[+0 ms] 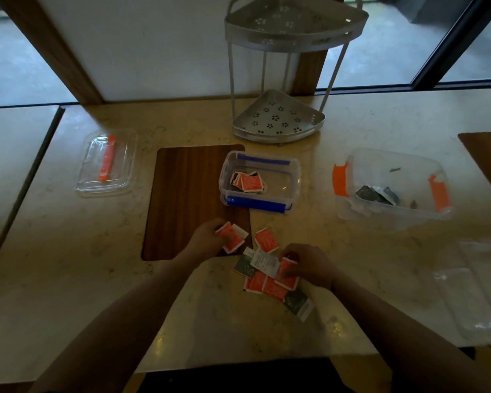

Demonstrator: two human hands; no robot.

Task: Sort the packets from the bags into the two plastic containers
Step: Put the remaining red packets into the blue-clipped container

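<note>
My left hand (207, 238) holds orange packets (230, 236) over the near corner of a wooden board. My right hand (306, 266) pinches an orange packet (286, 269) at the edge of a loose pile (270, 282) of orange and dark green packets on the counter. One orange packet (266, 240) lies alone between my hands. A clear container with blue clips (260, 163) holds several orange packets. A bigger clear container with orange clips (391, 163), to the right, holds dark green packets (376, 195).
The wooden board (187, 194) lies left of the blue-clipped container. A clear lid with an orange clip (107, 163) rests far left. A grey two-tier corner rack (278, 117) stands behind. Empty clear plastic bags (476, 293) lie at the right edge.
</note>
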